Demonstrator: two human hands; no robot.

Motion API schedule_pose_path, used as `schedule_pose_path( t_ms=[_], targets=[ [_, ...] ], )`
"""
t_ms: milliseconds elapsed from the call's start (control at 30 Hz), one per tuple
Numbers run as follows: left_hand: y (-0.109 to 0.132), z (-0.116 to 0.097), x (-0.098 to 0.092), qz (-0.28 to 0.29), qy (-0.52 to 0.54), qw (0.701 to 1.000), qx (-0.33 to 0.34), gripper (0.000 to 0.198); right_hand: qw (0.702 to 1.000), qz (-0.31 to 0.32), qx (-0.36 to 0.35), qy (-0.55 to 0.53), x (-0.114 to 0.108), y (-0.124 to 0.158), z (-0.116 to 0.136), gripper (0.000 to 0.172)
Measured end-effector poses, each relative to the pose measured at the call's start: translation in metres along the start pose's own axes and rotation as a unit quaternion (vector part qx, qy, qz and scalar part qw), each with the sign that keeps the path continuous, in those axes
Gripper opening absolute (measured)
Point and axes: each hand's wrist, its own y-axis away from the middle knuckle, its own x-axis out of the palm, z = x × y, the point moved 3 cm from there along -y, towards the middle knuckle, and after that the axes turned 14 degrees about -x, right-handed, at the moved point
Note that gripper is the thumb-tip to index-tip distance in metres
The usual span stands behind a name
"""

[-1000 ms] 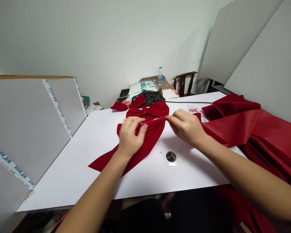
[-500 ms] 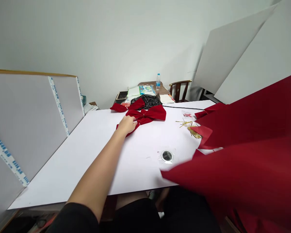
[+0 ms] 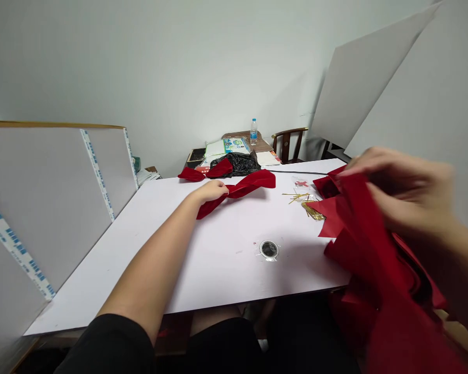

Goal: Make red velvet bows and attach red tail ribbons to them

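On the white table (image 3: 101,291), the left hand (image 3: 209,191) rests on a twisted velvet strip (image 3: 242,190), its fingers loosely curled over the pile, though whether they truly grip it I cannot tell. The right hand (image 3: 401,192), blurred near the table's right edge, has its fingers closed on a hanging bunch of red cloth (image 3: 368,259), which is lifted off the tabletop. The step in hand looks like bringing this cloth over to the strip, and the next move seems to call for laying it flat. Gold ties (image 3: 308,208) lie just beside the cloth, liable to snag, and a tape roll (image 3: 269,249) sits nearer the table's front edge. Farther off, a velvet bow (image 3: 205,171) lies against a black bag (image 3: 236,164) — well away from the hands.
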Motion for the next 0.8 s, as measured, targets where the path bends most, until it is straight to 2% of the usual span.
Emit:
schedule_pose_path(
  t_ms=[67,100,167,200,300,400,467,533,600,633,667,733,800],
  targets=[
    [0.006,-0.001,-0.020,0.068,0.067,0.995,-0.031,0.018,0.998,0.029,-0.038,-0.035,0.024,-0.003,-0.008,0.006],
    [0.007,0.002,-0.026,0.123,0.125,0.982,-0.064,0.018,0.997,0.041,-0.054,-0.045,0.036,-0.004,-0.013,0.007],
    [0.010,0.011,-0.033,0.220,0.231,0.940,-0.119,0.020,0.995,0.052,-0.067,-0.055,0.057,-0.004,-0.022,0.008],
    [0.011,0.015,-0.035,0.248,0.271,0.922,-0.126,0.022,0.995,0.054,-0.064,-0.057,0.065,-0.004,-0.025,0.008],
    [0.016,0.025,-0.037,0.250,0.340,0.904,-0.065,0.027,0.994,0.060,-0.059,-0.065,0.084,-0.006,-0.032,0.009],
    [0.032,0.022,-0.031,0.227,0.371,0.900,0.023,0.039,0.992,0.066,-0.068,-0.079,0.095,-0.008,-0.031,0.009],
    [0.047,0.013,-0.022,0.203,0.339,0.914,0.093,0.040,0.988,0.080,-0.087,-0.098,0.102,-0.009,-0.024,0.009],
    [0.061,0.004,-0.008,0.130,0.265,0.941,0.163,0.032,0.982,0.117,-0.104,-0.109,0.110,-0.009,-0.015,0.009],
    [0.072,0.000,0.008,-0.032,0.169,0.963,0.207,0.021,0.974,0.166,-0.113,-0.102,0.121,-0.007,-0.007,0.011],
    [0.077,-0.001,0.018,-0.114,0.119,0.962,0.216,0.016,0.971,0.188,-0.112,-0.092,0.128,-0.004,-0.004,0.012],
    [0.080,0.000,0.029,-0.170,0.074,0.958,0.220,0.013,0.968,0.210,-0.107,-0.081,0.136,-0.001,-0.004,0.013],
    [0.082,0.006,0.053,-0.210,0.007,0.954,0.214,0.012,0.961,0.260,-0.078,-0.062,0.155,0.008,-0.006,0.015],
    [0.079,0.015,0.075,-0.200,-0.053,0.957,0.204,0.015,0.946,0.320,-0.032,-0.037,0.177,0.021,-0.013,0.016]
  ],
)
